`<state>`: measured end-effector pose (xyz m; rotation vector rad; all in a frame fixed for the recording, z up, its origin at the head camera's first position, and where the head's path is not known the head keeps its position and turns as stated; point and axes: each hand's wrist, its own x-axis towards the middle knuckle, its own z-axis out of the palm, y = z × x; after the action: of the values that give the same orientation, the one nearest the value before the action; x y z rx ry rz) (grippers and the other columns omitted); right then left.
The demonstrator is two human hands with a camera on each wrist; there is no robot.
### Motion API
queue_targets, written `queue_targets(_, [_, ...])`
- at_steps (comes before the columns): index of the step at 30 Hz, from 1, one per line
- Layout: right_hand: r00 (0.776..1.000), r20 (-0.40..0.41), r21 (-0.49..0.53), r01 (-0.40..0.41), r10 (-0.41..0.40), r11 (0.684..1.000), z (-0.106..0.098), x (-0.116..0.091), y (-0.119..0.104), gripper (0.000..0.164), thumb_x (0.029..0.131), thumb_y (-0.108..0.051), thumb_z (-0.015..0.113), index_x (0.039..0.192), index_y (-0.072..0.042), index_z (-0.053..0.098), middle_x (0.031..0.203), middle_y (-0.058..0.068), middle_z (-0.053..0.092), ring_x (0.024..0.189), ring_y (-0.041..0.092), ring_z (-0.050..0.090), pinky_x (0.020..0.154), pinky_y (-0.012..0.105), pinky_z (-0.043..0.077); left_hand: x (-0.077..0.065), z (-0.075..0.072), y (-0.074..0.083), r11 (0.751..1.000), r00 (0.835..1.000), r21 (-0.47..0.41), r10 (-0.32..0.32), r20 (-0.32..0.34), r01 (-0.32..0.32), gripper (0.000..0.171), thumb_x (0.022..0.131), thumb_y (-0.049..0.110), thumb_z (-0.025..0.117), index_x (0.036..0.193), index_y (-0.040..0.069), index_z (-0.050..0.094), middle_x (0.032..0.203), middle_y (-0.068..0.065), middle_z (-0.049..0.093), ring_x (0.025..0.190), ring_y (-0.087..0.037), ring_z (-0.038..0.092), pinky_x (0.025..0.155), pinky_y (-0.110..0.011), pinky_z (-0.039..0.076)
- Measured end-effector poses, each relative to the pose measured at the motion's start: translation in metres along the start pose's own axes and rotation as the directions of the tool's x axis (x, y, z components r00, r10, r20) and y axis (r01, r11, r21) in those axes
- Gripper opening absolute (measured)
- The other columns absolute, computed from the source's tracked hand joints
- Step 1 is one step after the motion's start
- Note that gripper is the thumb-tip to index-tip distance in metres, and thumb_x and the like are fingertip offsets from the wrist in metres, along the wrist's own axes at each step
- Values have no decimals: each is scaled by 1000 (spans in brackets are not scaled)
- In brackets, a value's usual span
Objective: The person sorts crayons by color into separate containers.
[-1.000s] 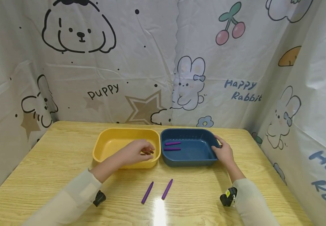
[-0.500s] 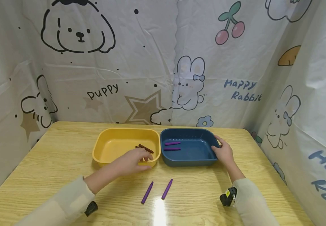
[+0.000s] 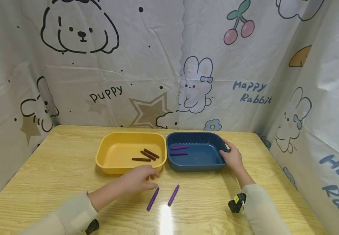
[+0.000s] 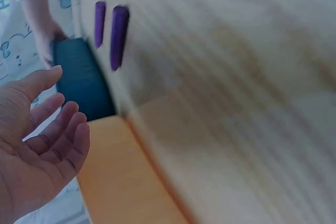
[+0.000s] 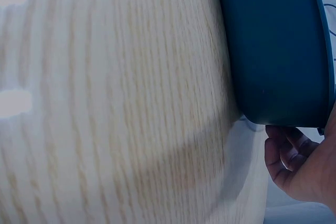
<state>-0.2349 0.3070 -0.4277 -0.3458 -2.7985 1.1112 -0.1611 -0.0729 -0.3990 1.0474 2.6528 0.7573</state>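
Observation:
In the head view my left hand is held in front of the yellow bin, with nothing in its loosely bent fingers. Its thumb tip is close to one purple crayon on the table; a second purple crayon lies just to the right. The left wrist view shows the palm and slightly curled fingers. My right hand holds the right end of the blue bin, thumb over the rim and fingers against the outer wall. In the right wrist view those fingers are bent beside the bin's end.
Three dark brown crayons lie at the right of the yellow bin. Inside the blue bin are two purple crayons. The bins stand side by side on the wooden table, before a printed curtain.
My left hand has let go of a brown crayon inside the yellow bin, then come back over its front rim toward the purple crayons on the table. My right hand stays on the blue bin.

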Motion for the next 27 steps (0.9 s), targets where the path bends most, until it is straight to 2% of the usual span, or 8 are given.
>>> queue_targets(4, [1000, -5, 0, 1, -1, 1000, -1, 0, -1, 55, 90, -14, 55, 142, -13, 40, 110, 25, 59, 86, 26, 56, 66, 27, 46, -2, 8, 0, 1000, 999, -14, 1, 39, 0, 27, 82, 25, 71, 102, 7, 66, 91, -5, 65, 83, -18, 60, 70, -26, 49])
queue_targets(7, [1000, -3, -3, 2, -2, 1000, -1, 0, -1, 55, 90, -14, 55, 142, -13, 40, 111, 26, 58, 87, 27, 56, 67, 28, 47, -3, 15, -1, 1000, 998, -17, -20, 60, 21, 29, 81, 28, 72, 100, 7, 66, 89, -4, 64, 81, -16, 59, 69, -25, 48])
queue_targets(13, [1000, -4, -8, 6, -6, 1000, 0, 0, -1, 55, 90, -14, 55, 142, -13, 40, 114, 26, 58, 90, 28, 56, 72, 33, 48, -6, 25, -2, 997, 996, 4, -79, 42, 79, 36, 76, 35, 75, 99, 8, 66, 82, 2, 60, 73, -8, 51, 65, -24, 44])
queue_targets(19, [1000, 3, -3, 3, -3, 1000, 0, -2, -2, 55, 90, -14, 55, 142, -13, 40, 115, 27, 57, 90, 28, 56, 72, 33, 48, -9, 31, 0, 994, 994, 8, -109, 30, 109, 38, 71, 36, 79, 93, 8, 67, 75, 5, 55, 69, -6, 45, 63, -23, 41])
queue_targets(23, [1000, 3, 3, 0, 0, 1000, -1, -2, -3, 54, 90, -14, 55, 143, -14, 40, 119, 27, 56, 93, 29, 56, 74, 34, 49, -10, 33, 3, 993, 993, 20, -120, 22, 119, 37, 71, 33, 79, 93, 6, 67, 75, 4, 53, 68, -7, 44, 62, -23, 40])
queue_targets(27, [1000, 3, 2, 2, -2, 1000, -1, -2, -4, 54, 91, -15, 54, 143, -14, 39, 118, 27, 56, 92, 29, 56, 74, 34, 49, -11, 32, 5, 995, 994, 13, -102, 29, 102, 28, 72, 22, 76, 93, 5, 67, 76, 3, 54, 68, -7, 45, 62, -22, 41])
